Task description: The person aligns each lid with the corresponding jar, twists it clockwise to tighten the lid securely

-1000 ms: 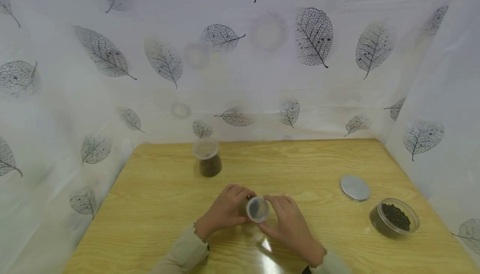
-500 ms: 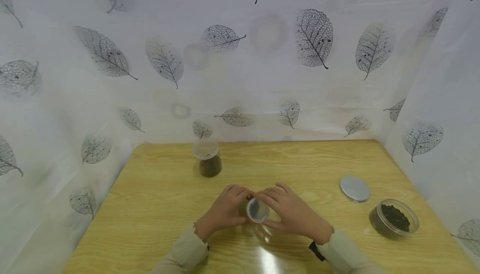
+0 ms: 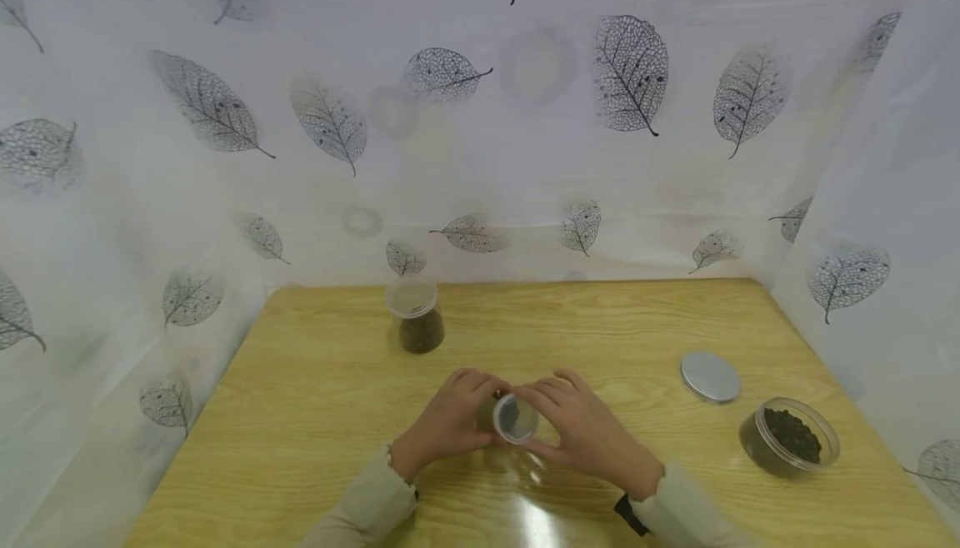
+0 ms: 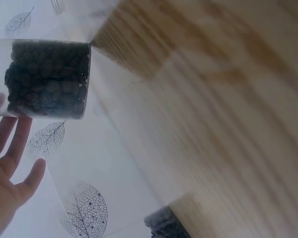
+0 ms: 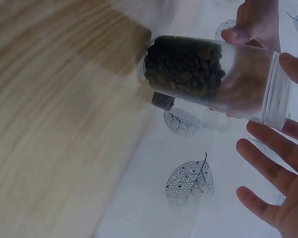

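A clear jar with a pale translucent lid (image 3: 516,419) stands upright near the table's front middle. Dark beans (image 4: 47,79) fill its lower part, as the left wrist view shows. My left hand (image 3: 447,423) grips the jar's body from the left, thumb on the near side and fingers on the far side. From the right, my right hand (image 3: 588,435) holds the lid's rim between thumb and fingers. In the right wrist view its other fingers (image 5: 260,158) spread apart beside the jar (image 5: 243,79).
Toward the back left of the wooden table (image 3: 322,365) stands another clear jar (image 3: 421,333) with dark contents. On the right lie a round silver lid (image 3: 710,376) and an uncovered clear tub (image 3: 780,458) of dark beans. A leaf-patterned white sheet (image 3: 525,156) surrounds the back and sides.
My right hand has turned around the lid, its fingers moving to the far side and its wrist swinging up and right. My left hand and the jar have stayed in place.
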### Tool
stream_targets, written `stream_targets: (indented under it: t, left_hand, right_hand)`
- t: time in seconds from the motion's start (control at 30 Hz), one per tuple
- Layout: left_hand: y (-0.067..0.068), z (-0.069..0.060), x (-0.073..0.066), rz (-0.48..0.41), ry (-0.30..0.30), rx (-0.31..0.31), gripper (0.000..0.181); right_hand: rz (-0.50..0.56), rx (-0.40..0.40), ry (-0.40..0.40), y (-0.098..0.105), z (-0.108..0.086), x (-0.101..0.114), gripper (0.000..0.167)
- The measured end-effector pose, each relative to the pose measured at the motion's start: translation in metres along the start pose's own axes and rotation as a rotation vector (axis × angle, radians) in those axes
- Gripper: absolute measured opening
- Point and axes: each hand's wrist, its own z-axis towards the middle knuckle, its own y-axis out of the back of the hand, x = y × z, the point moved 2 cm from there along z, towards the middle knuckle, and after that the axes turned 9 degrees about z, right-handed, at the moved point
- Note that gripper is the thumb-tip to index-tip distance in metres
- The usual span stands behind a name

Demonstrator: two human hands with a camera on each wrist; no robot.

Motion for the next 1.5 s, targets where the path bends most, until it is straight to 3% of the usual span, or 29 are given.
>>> stream_targets:
  t: [0.2,0.43,0.73,0.9,1.17,1.5]
  left_hand:
    - [0.000,0.000,-0.002,0.007,-0.003,-0.009,0.064]
    - [0.000,0.000,-0.002,-0.002,-0.009,-0.013,0.063]
    - [-0.001,0.000,0.000,0.004,-0.023,0.003,0.064]
    - [-0.001,0.000,0.000,-0.001,-0.027,0.000,0.064]
    - [-0.002,-0.001,0.000,0.006,-0.017,-0.011,0.064]
    - [-0.003,0.000,0.000,-0.017,-0.002,0.004,0.062]
  right_hand:
    - [0.017,-0.059,-0.068,-0.007,-0.007,0.004,0.065]
    - [0.042,-0.110,-0.038,-0.010,-0.011,0.004,0.067]
    - [0.217,0.016,-0.044,-0.007,-0.006,-0.008,0.079]
    - [0.236,0.029,-0.033,-0.006,-0.004,-0.009,0.077]
    - [0.226,-0.028,-0.040,-0.011,-0.006,-0.006,0.068]
    - [0.216,-0.108,-0.103,-0.019,-0.015,-0.003,0.071]
